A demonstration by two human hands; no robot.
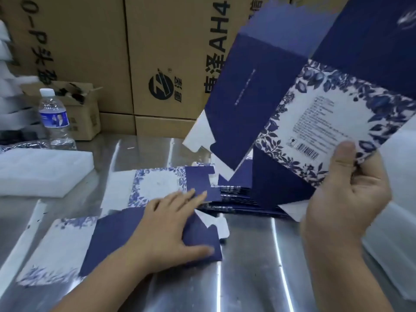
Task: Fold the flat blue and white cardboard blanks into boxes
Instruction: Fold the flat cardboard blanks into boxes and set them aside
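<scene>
Right hand (344, 199) grips a raised, unfolded blank (292, 86); left hand (171, 224), fingers flat, presses another blank (126, 239) on the tabletop (247, 278). Stack (236, 199) remains; no finished box visible.

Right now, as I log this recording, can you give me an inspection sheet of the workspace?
Surface: shiny metal table, streaked with glare.
Job's things: raised blank held unfolded in the air; flat blank on the table; stack of blanks beyond it.
Clutter: water bottle, capped and upright; white foam sheet; small open carton.
Hands: right hand pinches the raised blank at its patterned panel; left hand presses the flat blank, fingers straight.
Cables: nothing seen.
Surroundings: brown printed cartons stacked along the back.
</scene>
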